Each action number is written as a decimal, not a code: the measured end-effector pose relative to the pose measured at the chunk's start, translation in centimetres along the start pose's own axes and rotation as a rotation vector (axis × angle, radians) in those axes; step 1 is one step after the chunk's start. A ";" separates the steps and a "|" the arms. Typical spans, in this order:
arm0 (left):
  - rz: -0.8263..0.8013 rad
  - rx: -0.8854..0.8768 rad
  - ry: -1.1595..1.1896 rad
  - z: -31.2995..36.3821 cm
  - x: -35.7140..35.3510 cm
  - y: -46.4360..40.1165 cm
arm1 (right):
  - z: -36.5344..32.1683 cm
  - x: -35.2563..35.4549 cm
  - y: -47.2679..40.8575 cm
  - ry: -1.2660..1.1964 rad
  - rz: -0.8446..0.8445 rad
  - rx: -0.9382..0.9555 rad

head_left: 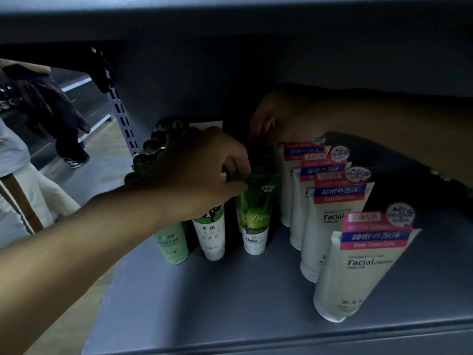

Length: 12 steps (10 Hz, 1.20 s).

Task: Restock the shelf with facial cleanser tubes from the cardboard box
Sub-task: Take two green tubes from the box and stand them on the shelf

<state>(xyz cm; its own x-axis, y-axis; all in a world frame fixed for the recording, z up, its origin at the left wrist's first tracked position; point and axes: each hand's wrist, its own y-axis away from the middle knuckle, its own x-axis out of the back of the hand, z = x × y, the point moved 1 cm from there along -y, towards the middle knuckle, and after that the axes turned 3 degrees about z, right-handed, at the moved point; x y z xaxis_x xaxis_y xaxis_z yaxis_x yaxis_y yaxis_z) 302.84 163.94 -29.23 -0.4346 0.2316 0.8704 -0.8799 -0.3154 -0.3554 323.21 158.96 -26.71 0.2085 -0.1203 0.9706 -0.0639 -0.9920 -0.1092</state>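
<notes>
The left hand [202,170] reaches in from the left side over the shelf [204,298]. Its arm is stretched out long. Its fingers and thumb pinch the flat top of the green tube [256,208]. The green tube stands on its cap, in the middle of the shelf, a little way back from the front edge.

The right hand [271,119] comes in from the right side and is far back, near the back wall. It is dark there, so I cannot tell if this hand holds something or not.

Just left of the green tube stands a white tube [212,239], and left of that a pale green tube [172,243]. Behind them more tubes go back in a row. On the right side, white Facial tubes [355,272] with pink and blue labels stand in a row from the front edge to the back.
</notes>
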 end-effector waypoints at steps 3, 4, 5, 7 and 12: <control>0.034 -0.016 0.025 -0.2 0.3 0.2 | -0.2 0.0 0.5 0.000 0.017 -0.012; 0.020 -0.021 0.041 0.1 0.5 0.5 | -0.1 0.1 0.7 -0.024 0.054 -0.020; 0.026 -0.028 0.024 0.4 0.7 0.7 | -0.2 0.3 1.2 -0.079 0.086 -0.022; 0.049 -0.018 -0.028 0.9 1.3 1.5 | -0.9 1.1 3.6 -0.087 0.156 -0.031; 0.013 -0.153 -0.223 2.7 3.5 10.7 | -7.5 1.4 14.0 -0.023 0.290 -0.388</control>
